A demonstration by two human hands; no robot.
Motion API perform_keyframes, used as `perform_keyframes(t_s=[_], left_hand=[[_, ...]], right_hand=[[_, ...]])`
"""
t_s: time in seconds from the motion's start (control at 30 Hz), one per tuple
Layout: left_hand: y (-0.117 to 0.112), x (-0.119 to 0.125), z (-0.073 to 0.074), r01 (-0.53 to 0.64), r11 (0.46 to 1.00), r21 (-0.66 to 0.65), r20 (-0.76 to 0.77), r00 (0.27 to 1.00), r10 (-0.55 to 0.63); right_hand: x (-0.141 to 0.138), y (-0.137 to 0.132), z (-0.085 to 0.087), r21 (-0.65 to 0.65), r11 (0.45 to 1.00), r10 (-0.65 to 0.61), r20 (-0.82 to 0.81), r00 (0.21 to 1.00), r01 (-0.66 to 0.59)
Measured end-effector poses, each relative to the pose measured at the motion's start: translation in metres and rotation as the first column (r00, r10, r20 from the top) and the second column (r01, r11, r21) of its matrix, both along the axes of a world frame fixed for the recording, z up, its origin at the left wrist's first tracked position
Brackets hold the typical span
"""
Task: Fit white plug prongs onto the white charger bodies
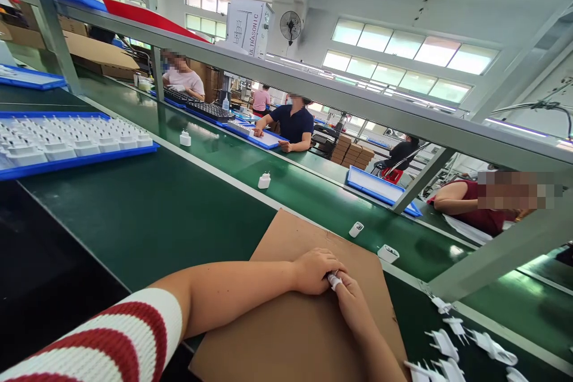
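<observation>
My left hand (317, 271) and my right hand (351, 298) meet above a sheet of brown cardboard (286, 334), their fingers closed together. A small patch of white (333, 280) shows at the right thumb; whether it is a wrapping on the thumb or part of a held piece I cannot tell. The fingers hide anything else between the hands. To the right of my right hand lie several white plug pieces with metal pins (443, 343), loose on the dark green bench.
Beyond the cardboard runs a green conveyor belt (308, 197) carrying white chargers (264, 180). A blue-edged tray (80, 152) of chargers stands at left. A slanting metal frame (313, 86) crosses above the belt. Several co-workers sit across it, one in a dark shirt (293, 125).
</observation>
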State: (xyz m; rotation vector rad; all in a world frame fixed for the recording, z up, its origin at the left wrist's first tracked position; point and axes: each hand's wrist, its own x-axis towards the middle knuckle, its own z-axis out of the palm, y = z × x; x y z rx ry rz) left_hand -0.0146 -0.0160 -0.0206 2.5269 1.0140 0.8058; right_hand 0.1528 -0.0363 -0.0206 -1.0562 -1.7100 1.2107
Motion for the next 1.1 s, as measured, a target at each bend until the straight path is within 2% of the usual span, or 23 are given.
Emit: perform_keyframes(t_s=[0.27,0.47,0.6,0.83,1.1], left_hand=[[0.001,0.0,-0.002,-0.019,1.0,-0.003,-0.019,1.0,0.019],[0.003,0.001,-0.007,-0.169,0.985,0.017,0.004,0.986,0.169],[0.003,0.001,-0.007,-0.204,0.979,0.016,-0.005,0.979,0.205],[-0.001,0.003,0.0,-0.157,0.988,0.01,-0.046,0.987,0.157],[-0.003,0.002,0.001,-0.114,0.992,-0.047,-0.055,0.992,0.111]], right_hand=[[-0.001,0.0,0.0,0.006,1.0,-0.02,0.011,1.0,0.019],[0.002,0.004,-0.004,-0.004,1.0,0.008,0.024,1.0,-0.008],[0.006,0.005,-0.005,-0.03,0.998,0.05,0.006,0.999,-0.049],[0.012,0.009,-0.004,-0.036,0.999,-0.015,-0.027,1.0,0.014],[0.013,0.009,-0.004,-0.096,0.995,-0.001,-0.079,0.997,-0.007]])
